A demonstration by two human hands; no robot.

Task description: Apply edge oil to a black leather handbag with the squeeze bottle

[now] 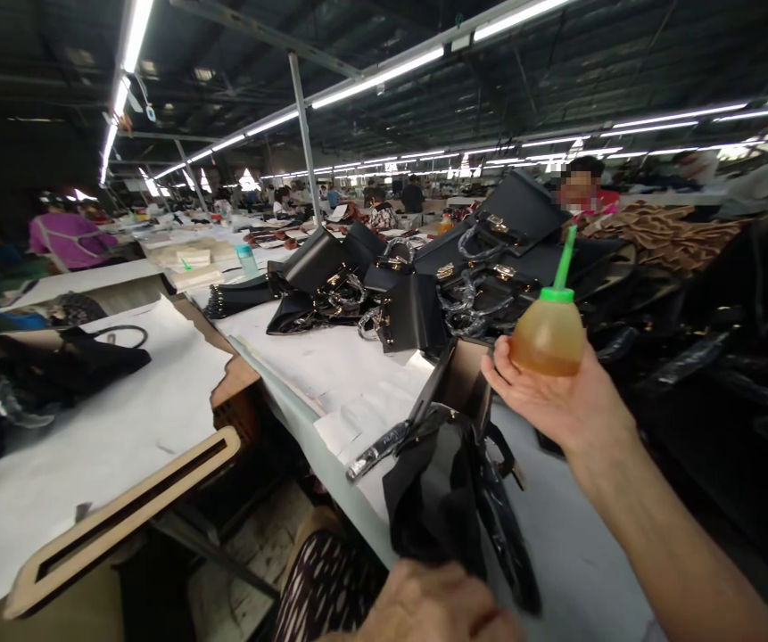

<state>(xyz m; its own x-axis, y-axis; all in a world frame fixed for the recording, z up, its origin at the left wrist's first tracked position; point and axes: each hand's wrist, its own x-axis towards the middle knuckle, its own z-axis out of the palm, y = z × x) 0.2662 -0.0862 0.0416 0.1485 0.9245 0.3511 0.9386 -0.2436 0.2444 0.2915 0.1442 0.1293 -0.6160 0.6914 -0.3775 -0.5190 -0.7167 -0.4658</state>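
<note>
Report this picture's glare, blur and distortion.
Head view: ceiling lights burn out white; head view: light glints off a plastic-wrapped handle; head view: the left hand at the bottom edge looks soft, the bottle in the right hand clearer; head view: the right forearm looks stretched toward the corner.

Smooth plastic bottle (548,337), matt paper sheet (126,383)
</note>
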